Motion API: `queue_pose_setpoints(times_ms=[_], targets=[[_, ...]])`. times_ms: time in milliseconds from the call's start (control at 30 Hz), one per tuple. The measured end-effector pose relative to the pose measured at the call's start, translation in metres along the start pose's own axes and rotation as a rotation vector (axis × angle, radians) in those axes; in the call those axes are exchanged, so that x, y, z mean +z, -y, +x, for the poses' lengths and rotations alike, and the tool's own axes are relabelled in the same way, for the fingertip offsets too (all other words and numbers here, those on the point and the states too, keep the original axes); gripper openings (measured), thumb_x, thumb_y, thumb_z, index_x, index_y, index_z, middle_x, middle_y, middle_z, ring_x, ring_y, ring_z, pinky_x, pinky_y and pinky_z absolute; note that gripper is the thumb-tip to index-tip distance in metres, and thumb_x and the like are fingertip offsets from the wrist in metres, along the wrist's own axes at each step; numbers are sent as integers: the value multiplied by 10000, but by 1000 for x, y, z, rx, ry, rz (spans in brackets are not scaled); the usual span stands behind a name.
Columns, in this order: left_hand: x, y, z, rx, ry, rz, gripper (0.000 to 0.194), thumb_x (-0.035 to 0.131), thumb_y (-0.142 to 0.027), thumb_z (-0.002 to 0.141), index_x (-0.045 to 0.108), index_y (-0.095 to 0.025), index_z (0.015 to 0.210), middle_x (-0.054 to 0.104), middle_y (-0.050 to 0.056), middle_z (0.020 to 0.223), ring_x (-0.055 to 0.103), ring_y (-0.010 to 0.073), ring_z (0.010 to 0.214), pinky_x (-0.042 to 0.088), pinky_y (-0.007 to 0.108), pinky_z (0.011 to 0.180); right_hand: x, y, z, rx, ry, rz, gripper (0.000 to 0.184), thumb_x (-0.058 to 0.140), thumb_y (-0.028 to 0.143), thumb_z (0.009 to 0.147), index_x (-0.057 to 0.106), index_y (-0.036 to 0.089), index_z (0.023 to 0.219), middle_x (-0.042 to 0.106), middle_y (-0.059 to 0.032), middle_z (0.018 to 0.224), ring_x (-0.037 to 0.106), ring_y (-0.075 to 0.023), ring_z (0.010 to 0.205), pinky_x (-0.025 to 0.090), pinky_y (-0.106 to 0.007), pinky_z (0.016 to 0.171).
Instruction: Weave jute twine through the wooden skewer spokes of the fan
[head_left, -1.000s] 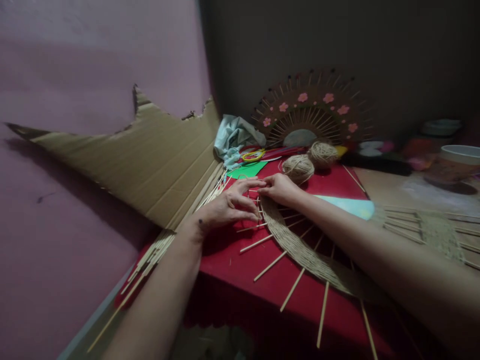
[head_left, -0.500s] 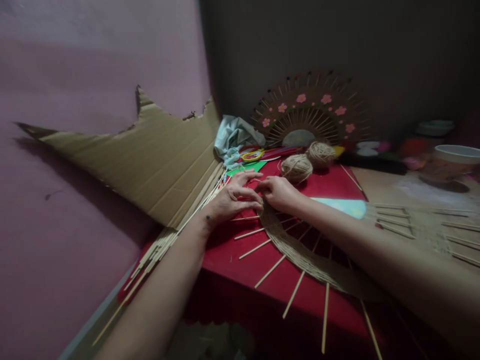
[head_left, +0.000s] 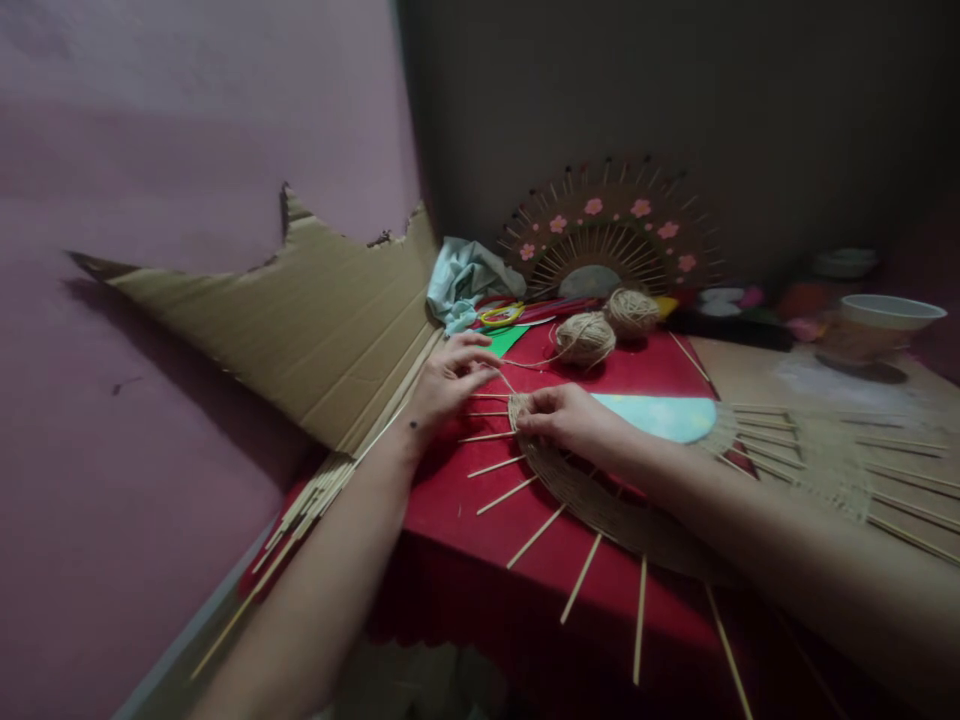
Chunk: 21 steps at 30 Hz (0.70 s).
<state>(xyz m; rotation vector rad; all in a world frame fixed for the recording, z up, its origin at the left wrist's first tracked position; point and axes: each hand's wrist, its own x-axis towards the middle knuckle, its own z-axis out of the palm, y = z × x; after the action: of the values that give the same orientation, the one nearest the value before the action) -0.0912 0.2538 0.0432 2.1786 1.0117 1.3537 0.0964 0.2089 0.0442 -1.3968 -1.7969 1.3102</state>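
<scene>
Left hand (head_left: 448,382), fingers half-curled, pinches thin beige twine (head_left: 508,379); right hand (head_left: 564,415), nearly closed, grips curved woven beige band (head_left: 571,497).

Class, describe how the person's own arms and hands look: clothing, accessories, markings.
Both forearms are bare, with no sleeves in view. The left hand and right hand are ungloved; no watch or bracelet shows. A small, round, dark spot marks the left wrist.
</scene>
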Motion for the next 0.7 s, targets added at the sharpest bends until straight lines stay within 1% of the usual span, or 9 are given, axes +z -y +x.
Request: queue_pose_setpoints(times_ms=[67,100,200,267,400,433,500,600,700], targets=[[-5,2,1,-75,-173,-14,62,689,-216,714,677,-163,744,623,29,852,573,128,744,461,255,679,-1,1,-5,-11,12,26,113,569,218,758,567,158,662,492,38,509,373,-61,418,259,-212,425],[-7,3,1,-125,-208,-37,75,693,-220,704,666,-160,740,610,8,763,540,105,649,436,234,612,-2,1,-7,-23,18,49,119,565,216,760,564,157,657,499,33,516,382,-63,426,267,-213,432],[-14,-1,-1,-242,-180,-163,131,700,-262,694,643,-151,733,556,-31,609,456,76,521,369,208,517,-5,0,-12,-61,23,119,118,563,214,755,558,159,651,511,23,528,412,-73,452,290,-216,450],[-18,-7,-4,-283,-63,-234,164,703,-291,692,640,-141,712,551,-31,589,456,74,517,362,203,511,-5,-2,-14,-76,19,136,112,571,219,743,558,162,648,514,22,534,422,-76,459,298,-218,458],[-17,-14,-10,-386,480,-178,176,710,-288,668,689,-131,745,635,11,696,553,114,636,424,225,602,-6,-5,-18,-84,26,119,90,585,216,719,563,164,649,520,24,545,439,-84,478,319,-225,476],[-15,-15,-11,-397,573,-147,184,712,-276,657,697,-132,770,649,18,723,570,127,669,436,236,632,-7,-5,-18,-93,28,101,79,587,211,715,567,164,654,519,26,546,443,-86,487,328,-227,486],[-8,-14,-14,-383,646,-117,218,709,-252,651,698,-137,836,659,21,758,583,139,712,446,252,676,-7,-7,-19,-143,32,58,53,595,197,703,582,162,665,531,25,572,458,-91,521,356,-233,525],[1,-11,-17,-293,646,-95,224,690,-233,681,689,-147,889,650,21,808,575,138,755,443,263,718,-8,-11,-20,-269,60,-2,33,592,182,701,601,158,680,580,7,652,505,-108,613,401,-248,618],[5,-8,-18,-212,643,-57,154,673,-209,708,694,-151,850,629,13,785,553,125,735,435,257,706,-7,-16,-22,-374,83,-83,50,569,169,721,616,160,705,624,-13,714,551,-132,691,426,-267,689]])
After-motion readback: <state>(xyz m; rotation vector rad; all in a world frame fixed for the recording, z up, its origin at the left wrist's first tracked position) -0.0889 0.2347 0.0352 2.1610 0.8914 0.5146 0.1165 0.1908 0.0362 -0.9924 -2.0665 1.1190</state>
